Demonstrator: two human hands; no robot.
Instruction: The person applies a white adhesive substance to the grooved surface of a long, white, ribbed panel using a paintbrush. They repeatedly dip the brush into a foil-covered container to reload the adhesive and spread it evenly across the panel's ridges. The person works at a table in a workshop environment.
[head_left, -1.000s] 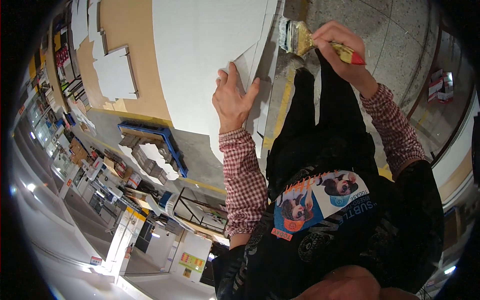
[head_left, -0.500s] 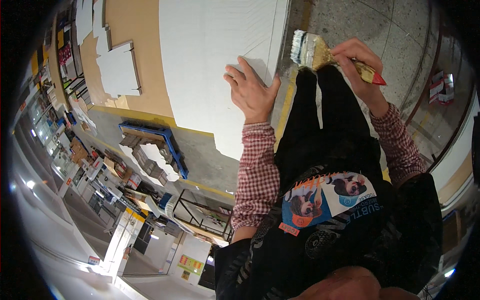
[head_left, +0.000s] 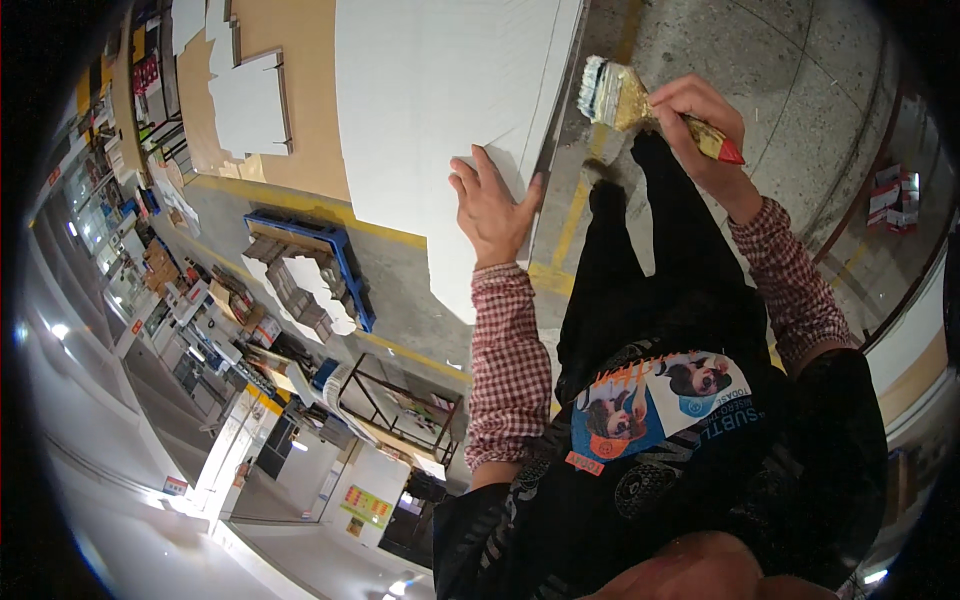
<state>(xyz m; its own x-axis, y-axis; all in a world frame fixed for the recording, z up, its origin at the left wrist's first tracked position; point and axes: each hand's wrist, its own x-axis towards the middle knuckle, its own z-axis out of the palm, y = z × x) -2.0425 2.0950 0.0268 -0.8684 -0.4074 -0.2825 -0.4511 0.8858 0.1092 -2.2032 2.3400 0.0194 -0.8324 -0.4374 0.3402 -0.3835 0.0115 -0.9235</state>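
My right hand (head_left: 702, 132) is closed around the handle of a wide paintbrush (head_left: 625, 98), whose red-tipped end sticks out past my fingers. White paste or paint coats the bristles, which point left over the floor. Fingers spread, my left hand (head_left: 492, 212) rests flat on a large white sheet (head_left: 430, 110) near its right edge. Faint slanted lines mark the sheet's surface. The brush is apart from the sheet, to the right of its edge.
Left of the sheet lies brown board (head_left: 305, 100) with a white cut-out piece (head_left: 250, 108). A blue pallet (head_left: 345, 270) holding stacked cardboard stands on the floor behind. Red-and-white boxes (head_left: 893, 198) sit at the far right. Yellow lines run along the concrete floor (head_left: 760, 60).
The brush in my right hand has shifted slightly left. My left hand stays on the sheet, a little lower in view. My legs have moved apart in a step.
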